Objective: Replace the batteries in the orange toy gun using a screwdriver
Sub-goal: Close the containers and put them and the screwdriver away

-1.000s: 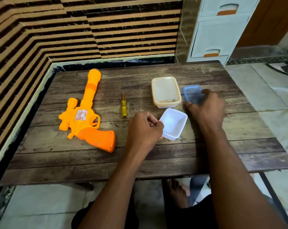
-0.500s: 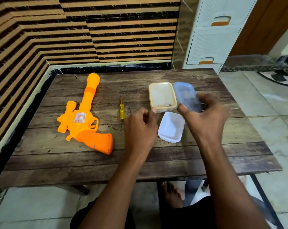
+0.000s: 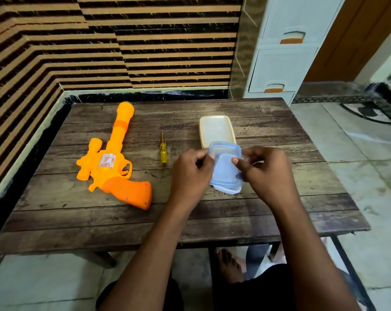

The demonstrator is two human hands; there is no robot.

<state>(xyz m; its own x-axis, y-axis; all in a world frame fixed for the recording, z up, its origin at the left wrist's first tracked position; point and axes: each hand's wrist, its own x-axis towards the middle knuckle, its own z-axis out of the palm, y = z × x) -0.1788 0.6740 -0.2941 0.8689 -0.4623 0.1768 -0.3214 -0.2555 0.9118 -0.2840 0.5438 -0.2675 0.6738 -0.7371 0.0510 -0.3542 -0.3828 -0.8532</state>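
Observation:
The orange toy gun (image 3: 113, 160) lies on the left of the wooden table (image 3: 280, 131), barrel pointing away, grip toward me. A small yellow screwdriver (image 3: 163, 151) lies to its right, tip pointing away. My left hand (image 3: 190, 173) and my right hand (image 3: 266, 171) both pinch a translucent blue lid (image 3: 225, 167), one on each side, holding it over the small white container (image 3: 229, 190), of which only the near corner shows.
A cream rectangular container (image 3: 216, 129) sits just behind the lid. A white drawer cabinet (image 3: 282, 59) stands beyond the table's far right corner. A striped wall runs along the left and back. My bare feet show under the table.
My right hand carried the blue lid from beside the cream container over the white one. My left hand let go of the white container's rim and took the lid's left side.

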